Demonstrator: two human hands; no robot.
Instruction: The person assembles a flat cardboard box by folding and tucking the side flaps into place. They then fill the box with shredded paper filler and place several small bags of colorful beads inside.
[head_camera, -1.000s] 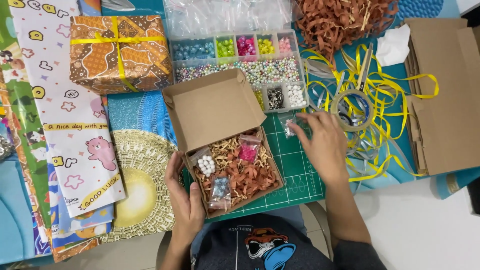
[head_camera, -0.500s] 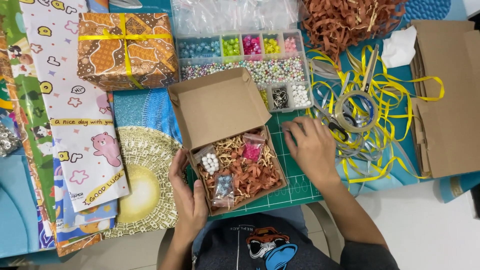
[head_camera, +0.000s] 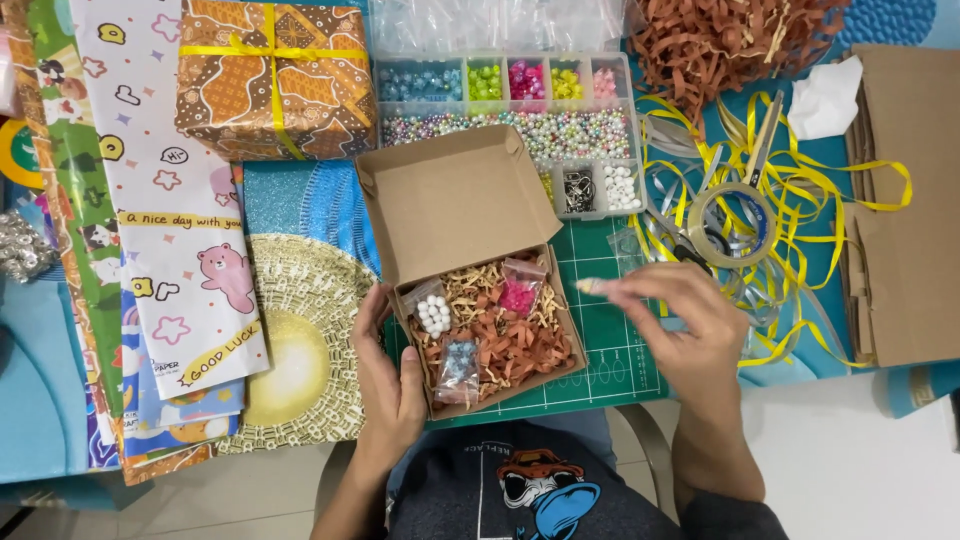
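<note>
Here the left hand (head_camera: 392, 375) steadies the open box (head_camera: 487, 325) at frame centre; the right hand (head_camera: 690, 330) pinches a small packet (head_camera: 590, 286) just right, best lowered gently among the shreds.

We see the scene under bright, even light from overhead, with only soft, short shadows beneath the hands and along the open cardboard box (head_camera: 470, 270). Focus is sharp across most of the surface, though the right hand (head_camera: 690, 330) shows slight motion blur. Faint glare sits on the clear bead organiser (head_camera: 505, 110), and straight lines bend mildly toward the frame edges.
</note>
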